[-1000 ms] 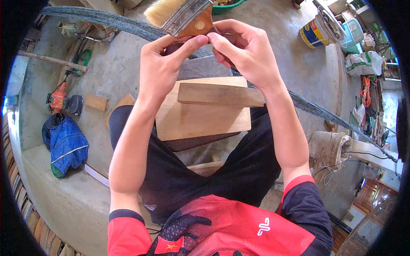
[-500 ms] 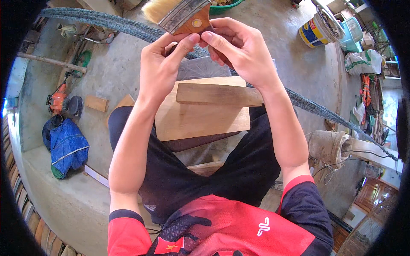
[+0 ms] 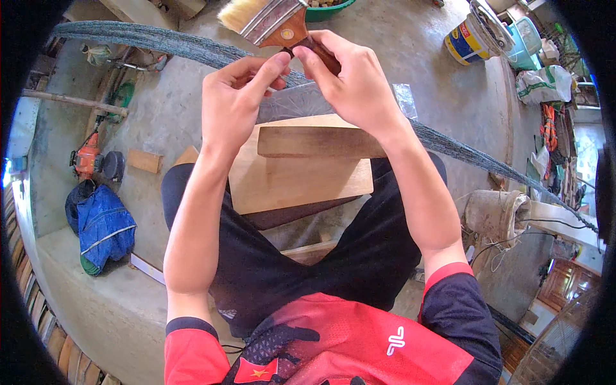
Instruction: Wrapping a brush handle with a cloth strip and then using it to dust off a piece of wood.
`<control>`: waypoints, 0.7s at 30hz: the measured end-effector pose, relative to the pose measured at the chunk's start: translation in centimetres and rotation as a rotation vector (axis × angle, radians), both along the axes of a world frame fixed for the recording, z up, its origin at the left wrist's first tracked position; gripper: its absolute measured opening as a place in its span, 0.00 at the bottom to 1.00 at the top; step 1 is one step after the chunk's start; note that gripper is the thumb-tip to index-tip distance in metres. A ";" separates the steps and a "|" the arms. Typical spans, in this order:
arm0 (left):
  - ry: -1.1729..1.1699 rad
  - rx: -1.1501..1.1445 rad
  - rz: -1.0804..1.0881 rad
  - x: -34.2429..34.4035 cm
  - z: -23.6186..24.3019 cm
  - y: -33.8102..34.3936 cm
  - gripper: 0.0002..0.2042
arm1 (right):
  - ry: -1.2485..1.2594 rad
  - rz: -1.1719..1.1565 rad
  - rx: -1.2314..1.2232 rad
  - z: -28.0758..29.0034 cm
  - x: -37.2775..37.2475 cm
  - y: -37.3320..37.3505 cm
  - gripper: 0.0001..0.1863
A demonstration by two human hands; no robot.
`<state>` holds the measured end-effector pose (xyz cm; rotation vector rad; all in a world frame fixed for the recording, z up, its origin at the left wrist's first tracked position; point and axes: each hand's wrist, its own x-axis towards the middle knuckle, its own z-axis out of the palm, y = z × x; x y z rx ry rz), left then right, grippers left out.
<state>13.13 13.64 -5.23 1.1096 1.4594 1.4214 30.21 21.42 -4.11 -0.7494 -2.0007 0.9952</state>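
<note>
A wide flat paintbrush [image 3: 280, 31] with pale bristles, a metal band and a brown wooden handle is held up at the top of the view, bristles to the upper left. My right hand [image 3: 351, 80] is closed round its handle. Close beside it, the thumb and fingers of my left hand [image 3: 240, 93] are pinched at a small dark bit just under the handle, too small to make out. Below both hands, a pale wooden board [image 3: 301, 183] lies at my knees. A narrower brown wooden block [image 3: 317, 142] rests across it, its right end hidden behind my right forearm.
A clear plastic sheet [image 3: 295, 102] lies beyond the board. Bundled blue-grey netting [image 3: 160, 43] stretches across the space, passing behind my hands. A yellow-and-blue bucket [image 3: 465, 42] stands far right. At left are an orange tool [image 3: 87, 157] and blue cloth [image 3: 106, 221].
The paintbrush has shifted slightly left and up. My left fingers have come off its handle down to the small dark bit, while my right hand has moved left and wrapped round the handle.
</note>
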 end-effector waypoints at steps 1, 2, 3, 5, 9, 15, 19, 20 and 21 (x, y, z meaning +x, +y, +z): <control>0.029 0.025 0.007 0.1 -0.1 0.1 0.13 | -0.015 -0.028 0.056 -0.2 0.0 0.1 0.13; 0.058 0.049 0.014 0.1 -0.2 0.1 0.14 | -0.030 -0.057 0.111 -0.3 0.0 0.2 0.13; 0.060 0.051 0.012 0.1 -0.3 0.1 0.14 | -0.028 -0.058 0.112 -0.3 0.1 0.4 0.13; 0.056 0.052 -0.035 0.1 -0.2 -0.1 0.16 | -0.104 -0.124 0.220 -0.4 0.2 1.0 0.12; 0.070 0.048 -0.074 0.4 1.0 -1.3 0.17 | -0.200 -0.188 0.470 -1.7 1.1 3.2 0.11; 0.145 0.118 -0.137 0.3 5.2 -3.4 0.24 | -0.403 -0.098 0.506 -2.0 1.6 3.8 0.11; 0.145 0.192 -0.153 0.3 8.4 -3.4 0.26 | -0.348 0.058 0.425 -2.2 1.3 3.1 0.14; 0.135 0.130 -0.170 0.3 9.4 -3.2 0.26 | -0.350 0.094 0.378 -2.3 1.2 2.8 0.17; 0.141 0.130 -0.167 0.0 10.4 -2.8 0.26 | -0.344 0.097 0.379 -2.0 1.2 2.6 0.17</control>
